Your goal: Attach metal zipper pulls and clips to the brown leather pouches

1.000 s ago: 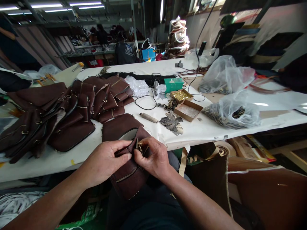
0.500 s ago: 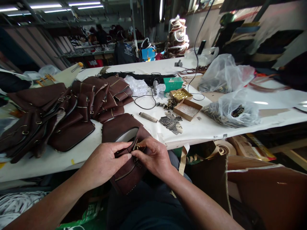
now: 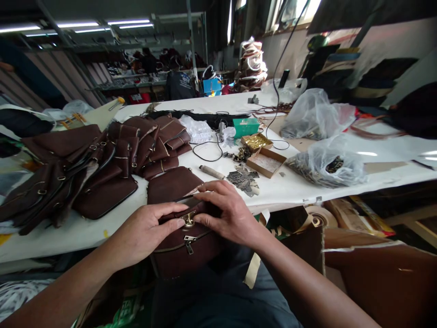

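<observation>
A dark brown leather bag (image 3: 170, 184) lies partly on the table's front edge and partly over my lap. My left hand (image 3: 150, 230) grips its edge from the left, thumb in front and fingers behind. From the right, my right hand (image 3: 227, 209) holds the same edge, its thumb beside a brass-coloured clasp (image 3: 189, 219). The clasp sits on the bag's front between both thumbs. Below it a zipper (image 3: 167, 247) crosses the bag, with a metal zipper pull (image 3: 189, 245) hanging down. My right fingertips rest along the bag's opening; the inside is mostly hidden.
Several brown leather bags (image 3: 105, 182) are heaped on the left. Beyond my hands lie a wrapped rod (image 3: 211, 171), flat metal plates (image 3: 243, 180), a cardboard box (image 3: 266, 169), a box of gold-coloured pieces (image 3: 256, 141) and a plastic bag of metal parts (image 3: 329, 166). A large carton (image 3: 378, 273) stands at right.
My right hand has gone from pinching at the clasp to spreading along the bag's edge. The bag's front has turned up towards me, so the clasp and zipper pull show plainly.
</observation>
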A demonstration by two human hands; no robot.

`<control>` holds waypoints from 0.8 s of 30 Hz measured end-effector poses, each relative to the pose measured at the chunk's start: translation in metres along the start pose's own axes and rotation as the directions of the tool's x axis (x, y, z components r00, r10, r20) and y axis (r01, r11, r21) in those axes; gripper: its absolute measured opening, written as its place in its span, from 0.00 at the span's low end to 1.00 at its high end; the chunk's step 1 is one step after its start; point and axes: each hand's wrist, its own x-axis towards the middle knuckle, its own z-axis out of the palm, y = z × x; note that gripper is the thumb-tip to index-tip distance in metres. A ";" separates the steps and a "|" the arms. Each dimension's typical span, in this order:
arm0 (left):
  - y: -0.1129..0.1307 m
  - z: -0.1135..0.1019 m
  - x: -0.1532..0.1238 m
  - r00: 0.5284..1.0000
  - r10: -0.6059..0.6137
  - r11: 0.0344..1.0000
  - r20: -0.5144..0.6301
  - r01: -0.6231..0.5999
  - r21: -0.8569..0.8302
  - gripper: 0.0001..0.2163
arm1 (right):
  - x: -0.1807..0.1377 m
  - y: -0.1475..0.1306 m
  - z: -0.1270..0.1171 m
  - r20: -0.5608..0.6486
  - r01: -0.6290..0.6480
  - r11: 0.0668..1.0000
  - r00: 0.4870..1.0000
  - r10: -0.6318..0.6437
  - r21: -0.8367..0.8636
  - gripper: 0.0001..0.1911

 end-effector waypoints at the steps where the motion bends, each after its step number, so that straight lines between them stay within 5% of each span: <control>1: 0.000 0.000 -0.001 1.000 0.002 1.000 -0.013 -0.001 0.017 0.19 | 0.003 0.003 0.001 0.049 0.013 1.000 0.999 -0.014 0.017 0.15; 4: -0.001 -0.001 -0.001 1.000 -0.011 0.999 -0.023 0.012 0.038 0.18 | 0.008 0.010 0.012 0.094 -0.006 0.995 0.996 -0.004 0.103 0.05; 10: -0.004 -0.004 0.001 0.997 -0.075 0.997 -0.010 0.075 -0.016 0.17 | -0.004 -0.004 0.035 -0.162 -0.072 0.990 0.985 0.053 -0.119 0.13; 16: 0.000 -0.001 0.002 0.996 -0.074 0.997 -0.050 0.075 0.025 0.18 | -0.009 -0.019 0.053 0.054 -0.152 0.946 0.983 0.174 -0.286 0.16; 24: 0.005 0.000 -0.003 0.996 -0.016 0.975 -0.090 0.036 0.218 0.20 | -0.004 -0.019 0.059 0.103 -0.165 0.847 0.963 0.249 -0.506 0.18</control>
